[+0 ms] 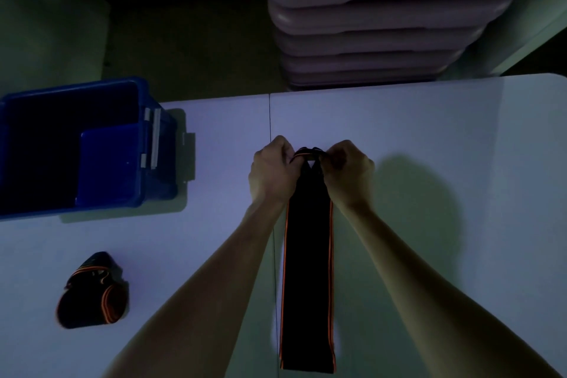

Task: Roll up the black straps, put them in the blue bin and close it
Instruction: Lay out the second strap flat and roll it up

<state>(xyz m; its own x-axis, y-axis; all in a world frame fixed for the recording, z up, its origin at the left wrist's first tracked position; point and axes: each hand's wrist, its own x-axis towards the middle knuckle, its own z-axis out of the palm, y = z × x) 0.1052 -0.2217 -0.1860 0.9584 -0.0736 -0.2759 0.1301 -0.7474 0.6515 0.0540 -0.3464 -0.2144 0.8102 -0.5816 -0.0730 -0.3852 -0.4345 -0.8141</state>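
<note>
Lying flat down the middle of the white table (399, 120), a long black strap (307, 279) with orange edges runs from the near edge up to both hands, where its far end is bunched into a small fold that the dim light makes hard to read. The left hand (271, 172) pinches that fold from the left and the right hand (348, 167) from the right, fingers curled tight on the fabric; the fingertips themselves are tucked behind the knuckles and the fold, so how many layers they grip cannot be told. The strap's near end stops just short of the bottom of the frame. A second strap, already rolled (92, 291), sits well to the left near the front of the table, its coils blurred. The blue bin (144, 144) stands open at the far left, cut off by the frame edge, its dark interior unreadable. Stacked pale containers (383, 15) rise beyond the table.
</note>
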